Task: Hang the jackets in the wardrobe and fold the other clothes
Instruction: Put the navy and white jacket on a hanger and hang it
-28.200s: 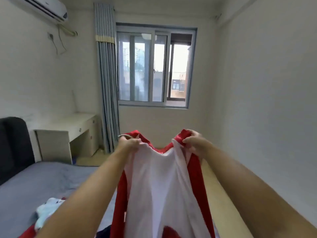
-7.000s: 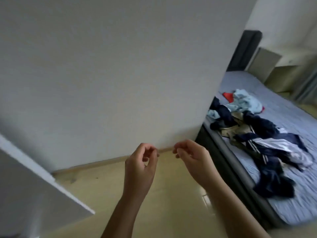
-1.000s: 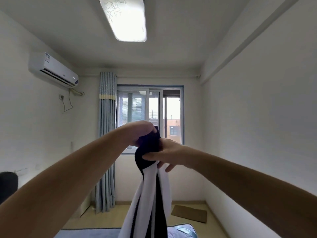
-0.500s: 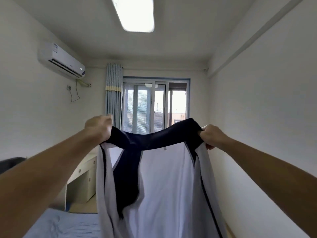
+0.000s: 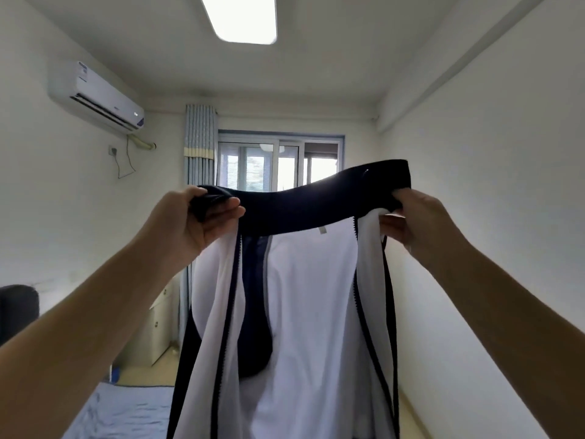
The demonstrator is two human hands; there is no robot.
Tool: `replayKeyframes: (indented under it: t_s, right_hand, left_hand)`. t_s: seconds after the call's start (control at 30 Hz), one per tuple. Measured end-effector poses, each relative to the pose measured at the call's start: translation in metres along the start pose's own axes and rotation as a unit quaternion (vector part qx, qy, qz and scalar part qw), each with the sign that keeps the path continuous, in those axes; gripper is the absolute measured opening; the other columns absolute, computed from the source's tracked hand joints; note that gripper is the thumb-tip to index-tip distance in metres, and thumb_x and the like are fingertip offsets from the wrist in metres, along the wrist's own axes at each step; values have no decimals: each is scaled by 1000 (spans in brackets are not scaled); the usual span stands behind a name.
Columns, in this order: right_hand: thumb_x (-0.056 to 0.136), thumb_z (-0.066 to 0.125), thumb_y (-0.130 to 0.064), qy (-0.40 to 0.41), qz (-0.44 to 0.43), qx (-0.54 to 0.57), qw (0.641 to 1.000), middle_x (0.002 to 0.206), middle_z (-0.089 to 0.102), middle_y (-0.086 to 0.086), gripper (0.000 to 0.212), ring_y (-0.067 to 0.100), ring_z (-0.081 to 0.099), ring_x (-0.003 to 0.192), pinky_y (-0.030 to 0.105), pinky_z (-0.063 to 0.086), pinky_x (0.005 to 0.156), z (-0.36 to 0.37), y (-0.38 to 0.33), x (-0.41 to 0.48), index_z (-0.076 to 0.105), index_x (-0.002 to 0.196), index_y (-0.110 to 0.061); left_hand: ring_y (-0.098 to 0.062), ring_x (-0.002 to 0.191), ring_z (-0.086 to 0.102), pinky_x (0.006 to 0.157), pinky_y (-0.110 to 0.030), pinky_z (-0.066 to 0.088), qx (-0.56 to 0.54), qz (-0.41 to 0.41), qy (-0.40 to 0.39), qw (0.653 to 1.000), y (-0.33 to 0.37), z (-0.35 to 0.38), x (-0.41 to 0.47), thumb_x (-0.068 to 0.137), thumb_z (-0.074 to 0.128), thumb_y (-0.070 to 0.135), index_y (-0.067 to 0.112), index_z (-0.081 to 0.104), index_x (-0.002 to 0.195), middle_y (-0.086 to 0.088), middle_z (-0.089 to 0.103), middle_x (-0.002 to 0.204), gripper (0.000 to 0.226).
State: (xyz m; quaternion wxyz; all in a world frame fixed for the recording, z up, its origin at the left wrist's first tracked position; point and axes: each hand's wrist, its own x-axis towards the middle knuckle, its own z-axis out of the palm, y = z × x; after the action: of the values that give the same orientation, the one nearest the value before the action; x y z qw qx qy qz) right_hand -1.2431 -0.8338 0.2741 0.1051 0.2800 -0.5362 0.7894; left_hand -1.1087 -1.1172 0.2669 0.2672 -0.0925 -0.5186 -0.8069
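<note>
White/navy jacket (image 5: 310, 312) held up ctr frame, front open, hangs toward 6 o'clock. L hand (image 5: 193, 223) at 9 o'clock, fingers curled round its dark top edge. R hand (image 5: 418, 223) at 3 o'clock, gripping other end. Bed (image 5: 126, 413) at 7. AC unit (image 5: 95, 96) at 10.

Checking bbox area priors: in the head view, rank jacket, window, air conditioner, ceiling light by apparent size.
1. jacket, nearest the camera, which inflates it.
2. window, lower part hidden behind the jacket.
3. air conditioner and ceiling light: look alike; the light is cropped at the top.
</note>
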Motion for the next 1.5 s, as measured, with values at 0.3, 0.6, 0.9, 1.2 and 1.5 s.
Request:
replayKeyframes:
  t_s: [0.3,0.6,0.9,1.2,1.5]
  right_hand:
    - [98,45,-5,33,231,-136,963,84,64,13,13,19,66,56,28,53,49,-1,191,48,56,104,-6]
    - [91,55,-6,-95,543,-315,773,94,61,13,20,21,58,83,33,47,68,-77,498,-169,58,110,-13]
    - [83,52,-6,-113,709,-334,611,89,71,7,15,16,59,63,17,36,42,-180,654,-465,62,82,-16]
    - [86,53,-13,6,735,-388,557,110,63,15,33,29,60,95,31,46,80,-216,735,-592,49,119,-13]
    - [82,68,-18,128,724,-372,566,107,60,5,47,28,61,101,43,51,90,-228,758,-633,51,125,-11]
  left_hand:
    - [-21,74,65,63,-29,48,153,-140,98,973,-167,-37,102,98,34,2,6,53,109,-15,68,90,22]
    - [-17,76,52,61,-25,39,310,-463,106,824,-478,-212,-65,93,46,8,10,62,95,-7,57,88,16]
    - [-21,57,55,48,-24,37,267,-631,285,670,-649,-324,-345,95,44,0,5,57,77,-10,63,67,23]
    - [-28,98,60,70,-36,49,97,-643,386,654,-748,-354,-436,97,51,12,9,50,121,-11,63,107,24]
    - [-25,108,55,90,-42,44,-51,-563,504,653,-787,-361,-438,92,59,14,11,58,103,-11,61,107,11]
